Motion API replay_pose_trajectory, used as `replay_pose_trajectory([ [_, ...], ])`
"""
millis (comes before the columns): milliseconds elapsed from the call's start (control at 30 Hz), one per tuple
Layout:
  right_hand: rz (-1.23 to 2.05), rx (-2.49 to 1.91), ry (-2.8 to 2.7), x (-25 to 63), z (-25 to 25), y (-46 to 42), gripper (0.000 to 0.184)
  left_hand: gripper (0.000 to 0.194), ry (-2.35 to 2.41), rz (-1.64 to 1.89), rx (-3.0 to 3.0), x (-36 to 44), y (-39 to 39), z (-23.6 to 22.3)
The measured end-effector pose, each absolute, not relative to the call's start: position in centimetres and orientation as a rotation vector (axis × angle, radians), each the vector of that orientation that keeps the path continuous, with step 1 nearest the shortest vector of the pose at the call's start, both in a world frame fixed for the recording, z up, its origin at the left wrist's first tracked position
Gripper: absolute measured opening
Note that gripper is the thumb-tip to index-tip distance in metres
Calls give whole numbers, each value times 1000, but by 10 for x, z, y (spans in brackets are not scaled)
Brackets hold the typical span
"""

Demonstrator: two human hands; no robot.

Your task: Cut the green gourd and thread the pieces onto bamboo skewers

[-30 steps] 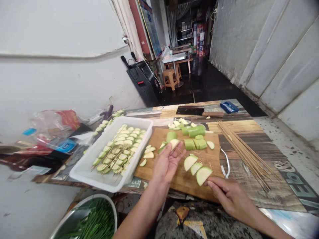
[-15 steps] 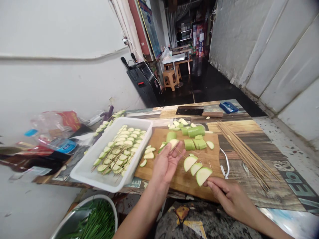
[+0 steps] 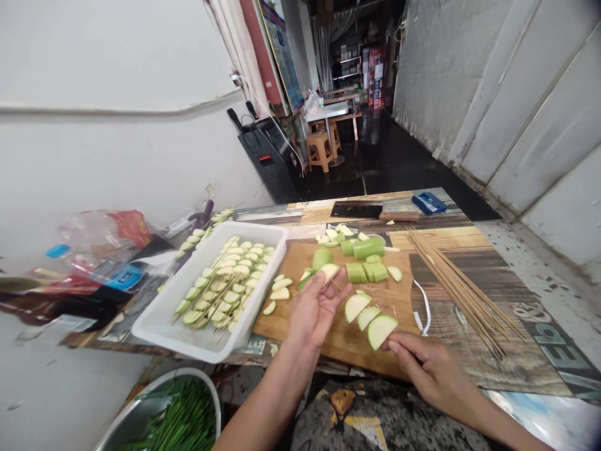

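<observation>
In my right hand (image 3: 427, 363) is the end of a thin wooden skewer (image 3: 336, 285), my fingers closed round it. Three pale, green-edged zucchini slices (image 3: 382, 331) are threaded along it, apart from one another. My left hand (image 3: 310, 310) pinches another zucchini slice (image 3: 330, 272) near the skewer's far tip, palm partly turned up; whether the tip is inside this slice I cannot tell. Below both hands lies a wooden cutting board (image 3: 328, 341) with thick zucchini chunks (image 3: 369, 248) and loose slices (image 3: 280, 293).
A white plastic tray (image 3: 154, 329) of skewered slices stands left. Bare skewers (image 3: 462, 297) lie right of the board. Behind it are a cleaver (image 3: 359, 209) and a blue box (image 3: 429, 203). Bottles (image 3: 106, 272) crowd the left end; a metal bowl of greens (image 3: 216, 394) sits below.
Hardly anything differs. The skewer and its slices have shifted very slightly left with my right hand, and my left hand keeps its pinch on the slice.
</observation>
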State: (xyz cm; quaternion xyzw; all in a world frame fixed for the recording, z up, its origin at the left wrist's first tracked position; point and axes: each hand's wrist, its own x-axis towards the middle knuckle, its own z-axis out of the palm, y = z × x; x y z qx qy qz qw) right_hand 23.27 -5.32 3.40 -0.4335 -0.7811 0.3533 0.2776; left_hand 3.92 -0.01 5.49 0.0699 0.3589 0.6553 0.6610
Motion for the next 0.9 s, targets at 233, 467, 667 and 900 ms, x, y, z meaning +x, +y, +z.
replay_pose_trajectory([
  [233,966,-1144,-2100,231,36,-51,26,6,814,1460,180,45,-2,50],
  [467,959,-1174,-2107,229,38,-49,28,12,822,1482,248,52,-5,51],
  [667,936,-1168,-2134,230,37,-50,26,12,786,1505,259,51,-5,56],
  [900,938,-1153,-2116,231,35,-52,25,12,818,1513,281,47,-5,59],
])
